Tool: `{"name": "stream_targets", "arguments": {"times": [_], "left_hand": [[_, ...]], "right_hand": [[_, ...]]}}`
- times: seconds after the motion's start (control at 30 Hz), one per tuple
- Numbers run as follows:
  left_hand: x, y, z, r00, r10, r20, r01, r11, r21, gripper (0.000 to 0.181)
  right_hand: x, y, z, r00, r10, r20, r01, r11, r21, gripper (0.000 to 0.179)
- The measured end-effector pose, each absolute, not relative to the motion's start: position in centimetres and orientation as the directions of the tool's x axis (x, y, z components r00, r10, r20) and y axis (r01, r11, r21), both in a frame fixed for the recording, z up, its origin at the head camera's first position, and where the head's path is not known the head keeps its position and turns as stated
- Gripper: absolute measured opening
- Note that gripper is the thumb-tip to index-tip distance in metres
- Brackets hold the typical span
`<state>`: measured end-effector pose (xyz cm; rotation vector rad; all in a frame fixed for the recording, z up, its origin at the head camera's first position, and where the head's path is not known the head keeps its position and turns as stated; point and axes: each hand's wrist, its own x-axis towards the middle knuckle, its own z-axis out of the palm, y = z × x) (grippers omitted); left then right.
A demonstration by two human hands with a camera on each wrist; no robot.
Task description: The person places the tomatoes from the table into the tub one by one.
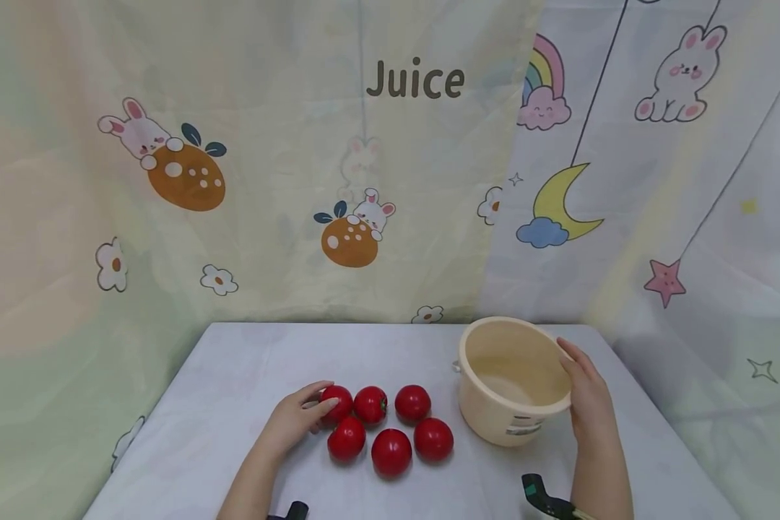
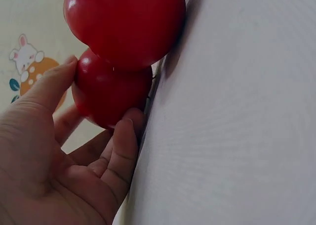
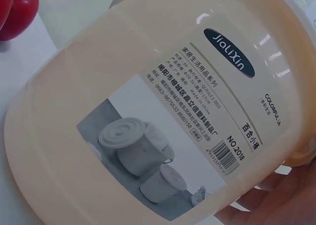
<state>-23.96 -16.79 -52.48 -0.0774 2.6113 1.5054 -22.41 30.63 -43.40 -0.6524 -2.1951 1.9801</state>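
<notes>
Several glossy red tomatoes lie grouped on the table; one shows a bit of green at its stem [image 1: 383, 406]. My left hand [image 1: 294, 419] is at the group's left end and holds the far-left tomato [image 1: 336, 404] between thumb and fingers. In the left wrist view that tomato [image 2: 109, 89] sits against the fingers, with a nearer tomato [image 2: 126, 22] partly covering it. On the right stands a cream plastic bucket [image 1: 494, 412], upright, its inside bare. My right hand [image 1: 588, 393] grips the bucket's right rim. A printed label [image 3: 182, 121] is on the bucket's side.
The white table [image 1: 188, 440] carries everything, its back edge close to a printed curtain [image 1: 266, 180]. A small handle lug [image 1: 456, 366] juts from the bucket's left side. Dark wrist camera mounts [image 1: 546, 498] show at the lower edge.
</notes>
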Motion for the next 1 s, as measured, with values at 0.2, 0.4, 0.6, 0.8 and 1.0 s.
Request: {"name": "stream_targets", "arguments": {"times": [0.2, 0.4, 0.6, 0.8, 1.0], "left_hand": [[-24.3, -16.9, -52.3, -0.991, 0.003, -0.137, -0.121, 0.451, 0.884, 0.059], [-24.8, -16.7, -51.0, -0.99, -0.025, -0.138, -0.134, 0.446, 0.885, 0.066], [-26.0, -15.7, -48.8, -0.995, 0.029, -0.1, -0.079, 0.417, 0.906, 0.065], [-27.1, -13.8, -46.9, -0.991, 0.061, -0.119, -0.086, 0.391, 0.917, 0.07], [-28.2, -11.7, -45.7, -0.986, 0.142, -0.09, -0.036, 0.346, 0.938, 0.065]], "right_hand": [[-22.4, 30.6, -43.3, -0.906, 0.388, -0.169, 0.219, 0.087, -0.972, 0.053], [-22.2, 30.5, -43.3, -0.909, 0.385, -0.161, 0.215, 0.1, -0.972, 0.052], [-22.0, 30.6, -43.2, -0.91, 0.386, -0.152, 0.208, 0.107, -0.972, 0.051], [-22.1, 30.7, -43.2, -0.905, 0.395, -0.155, 0.218, 0.119, -0.969, 0.051], [-22.1, 30.7, -43.3, -0.907, 0.391, -0.155, 0.22, 0.129, -0.967, 0.051]]}}
